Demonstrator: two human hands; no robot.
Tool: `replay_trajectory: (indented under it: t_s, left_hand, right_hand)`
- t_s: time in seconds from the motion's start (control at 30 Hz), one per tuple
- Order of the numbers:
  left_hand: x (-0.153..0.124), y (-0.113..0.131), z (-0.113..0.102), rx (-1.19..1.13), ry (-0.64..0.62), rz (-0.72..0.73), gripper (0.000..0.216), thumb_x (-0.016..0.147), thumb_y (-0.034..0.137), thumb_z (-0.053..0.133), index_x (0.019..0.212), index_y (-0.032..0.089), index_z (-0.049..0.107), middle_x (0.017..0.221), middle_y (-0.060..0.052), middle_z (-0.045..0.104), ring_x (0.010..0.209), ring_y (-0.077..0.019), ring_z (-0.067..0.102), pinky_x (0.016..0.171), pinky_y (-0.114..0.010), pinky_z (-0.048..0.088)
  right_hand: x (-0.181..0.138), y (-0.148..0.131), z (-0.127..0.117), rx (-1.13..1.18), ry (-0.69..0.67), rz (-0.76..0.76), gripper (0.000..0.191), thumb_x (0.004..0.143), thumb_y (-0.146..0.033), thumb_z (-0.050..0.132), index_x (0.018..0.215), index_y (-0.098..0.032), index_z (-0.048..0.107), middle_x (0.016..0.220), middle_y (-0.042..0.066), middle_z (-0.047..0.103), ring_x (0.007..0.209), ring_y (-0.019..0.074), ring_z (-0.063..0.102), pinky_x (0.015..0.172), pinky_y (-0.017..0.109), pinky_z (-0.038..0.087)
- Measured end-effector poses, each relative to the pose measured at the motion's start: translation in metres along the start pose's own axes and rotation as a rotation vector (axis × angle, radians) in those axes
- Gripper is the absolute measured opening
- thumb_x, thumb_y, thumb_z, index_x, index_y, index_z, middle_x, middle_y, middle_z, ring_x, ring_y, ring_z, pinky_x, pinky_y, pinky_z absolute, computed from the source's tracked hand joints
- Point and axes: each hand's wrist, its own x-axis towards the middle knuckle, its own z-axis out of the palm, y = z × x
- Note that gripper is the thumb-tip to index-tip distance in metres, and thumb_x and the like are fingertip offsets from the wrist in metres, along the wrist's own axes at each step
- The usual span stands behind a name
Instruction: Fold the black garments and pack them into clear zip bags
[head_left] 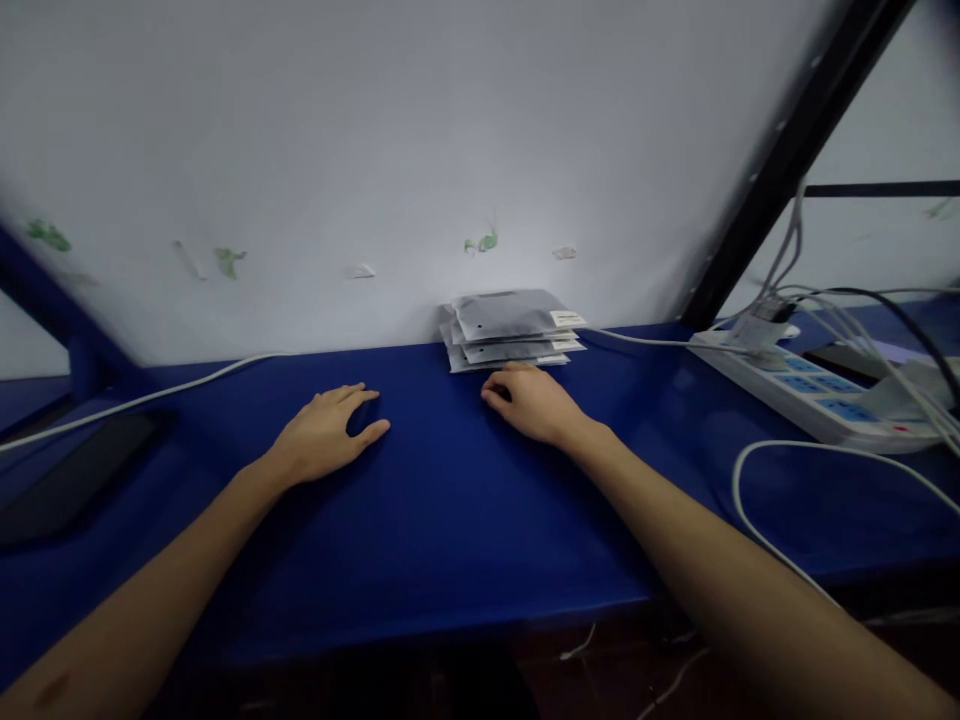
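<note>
At one o'clock from the middle of the glossy dark-blue counter (435, 540), a stack of flat, grey, soft-looking packets with white labels at their right-hand corners (510, 315) lies just beside the pale grey wall (375, 140). Close to its near edge, at two o'clock, sits the right hand (531, 402), narrow, with fingers curled and thumb drawn in near them; whether it touches the lowest packet or holds anything cannot be told. At ten o'clock the left hand (324, 435) is palm down and wide, thumb spread well away from the fingers, with nothing gripped, well apart from the stack.

Toward three o'clock lies a long white power strip with blue socket faces (806, 390), white cables bunched over it, and nearer, a looped thin white cable (739, 485). At nine o'clock rests a flat, dark, rectangular slab (82, 475), with a straighter white cable (150, 400) running just beyond it
</note>
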Motion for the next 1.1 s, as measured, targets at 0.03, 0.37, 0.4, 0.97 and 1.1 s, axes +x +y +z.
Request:
replay_trajectory:
  t_s: [0.03,0.37,0.4,0.97,1.1]
  left_hand:
    - [-0.002,0.0,0.001,-0.002,-0.007,0.007,0.071,0.088,0.065,0.046,0.143,0.022,0.054,0.156,-0.013,0.045,0.145,-0.0349,0.038,0.119,-0.053,0.027]
    - [0.0,0.005,0.005,-0.006,-0.058,0.03,0.071,0.093,0.063,0.041,0.147,0.018,0.049,0.16,-0.018,0.037,0.15,-0.0357,0.029,0.121,-0.059,0.018]
    - [0.0,0.005,0.005,-0.005,-0.065,0.033,0.072,0.093,0.063,0.041,0.147,0.017,0.048,0.16,-0.018,0.037,0.15,-0.036,0.028,0.121,-0.059,0.018]
    - [-0.001,0.01,0.004,-0.131,0.073,0.102,0.055,0.092,0.052,0.05,0.137,0.02,0.056,0.146,-0.016,0.053,0.134,-0.0374,0.048,0.112,-0.054,0.037]
    - [0.001,0.019,0.006,-0.199,0.288,0.092,0.054,0.097,0.048,0.042,0.139,0.017,0.053,0.144,-0.014,0.052,0.134,-0.0314,0.045,0.114,-0.044,0.037]
  right_hand:
    - [0.0,0.002,0.0,0.011,0.004,-0.019,0.023,0.094,-0.027,0.054,0.095,-0.019,0.075,0.102,0.01,0.072,0.098,0.0228,0.065,0.089,0.036,0.048]
    - [0.002,0.024,-0.004,-0.077,0.465,0.211,0.029,0.094,-0.036,0.047,0.093,-0.018,0.069,0.1,0.014,0.069,0.1,0.0285,0.059,0.09,0.041,0.044]
    - [0.003,0.033,-0.004,-0.127,0.572,0.256,0.03,0.093,-0.036,0.048,0.1,-0.016,0.069,0.109,0.018,0.066,0.111,0.0317,0.055,0.097,0.045,0.041]
    - [-0.002,0.029,-0.006,-0.172,0.593,0.075,0.024,0.089,-0.03,0.056,0.105,-0.021,0.071,0.108,0.014,0.059,0.106,0.0309,0.052,0.093,0.047,0.044]
    - [-0.009,-0.026,0.0,-0.141,0.341,-0.201,0.019,0.094,-0.029,0.053,0.099,-0.023,0.071,0.115,0.013,0.064,0.111,0.0294,0.056,0.096,0.047,0.044]
